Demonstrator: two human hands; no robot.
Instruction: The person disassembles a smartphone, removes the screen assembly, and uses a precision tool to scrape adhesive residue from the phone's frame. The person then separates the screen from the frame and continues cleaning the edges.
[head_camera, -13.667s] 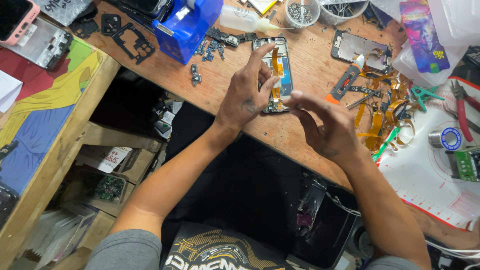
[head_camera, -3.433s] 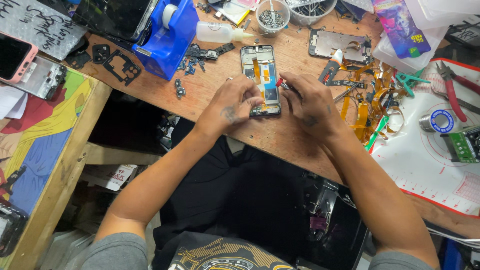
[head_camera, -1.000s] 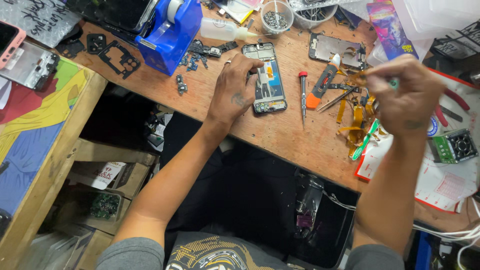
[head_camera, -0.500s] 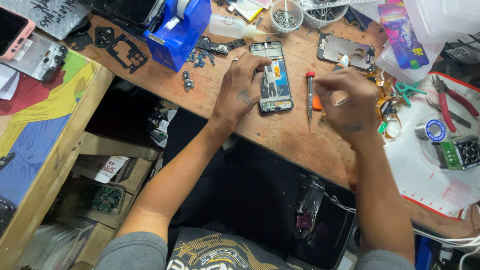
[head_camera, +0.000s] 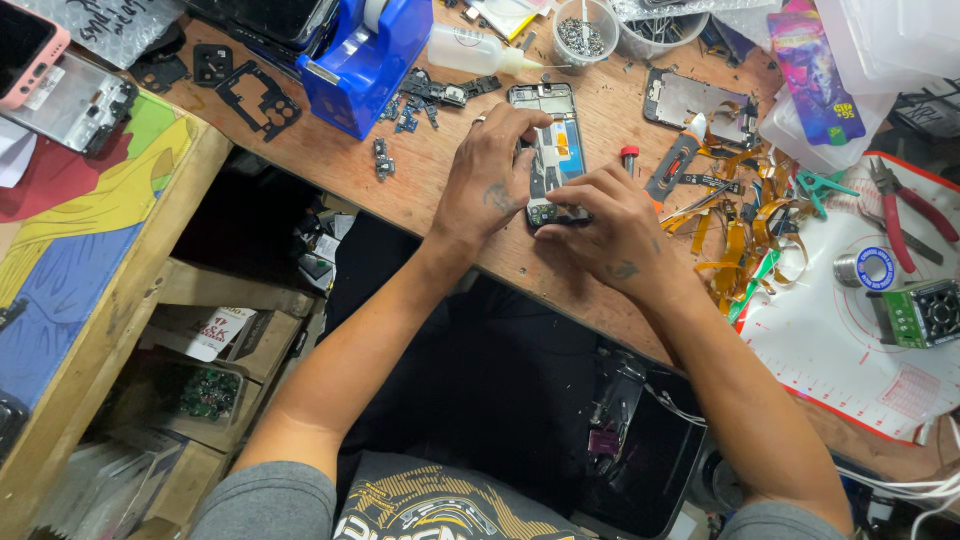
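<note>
An opened phone (head_camera: 551, 128) lies back-up on the wooden bench (head_camera: 430, 190), its boards and flex cables showing. My left hand (head_camera: 490, 175) rests on its left edge and pins it down, fingers curled over the frame. My right hand (head_camera: 605, 215) sits at the phone's lower end, fingertips pinching a small dark part (head_camera: 560, 213) against the bottom of the frame. A red-capped screwdriver (head_camera: 630, 157) lies just right of the phone, partly hidden behind my right hand.
A blue tape dispenser (head_camera: 365, 60), a squeeze bottle (head_camera: 470, 50), a cup of screws (head_camera: 585, 25), a second phone frame (head_camera: 695, 100), orange flex cables (head_camera: 740, 220), red pliers (head_camera: 905, 215), a solder reel (head_camera: 868, 268) and a white mat (head_camera: 850, 350) crowd the bench.
My right hand came back from the tools at the right and settled on the phone's lower end. My left hand stayed on the phone.
</note>
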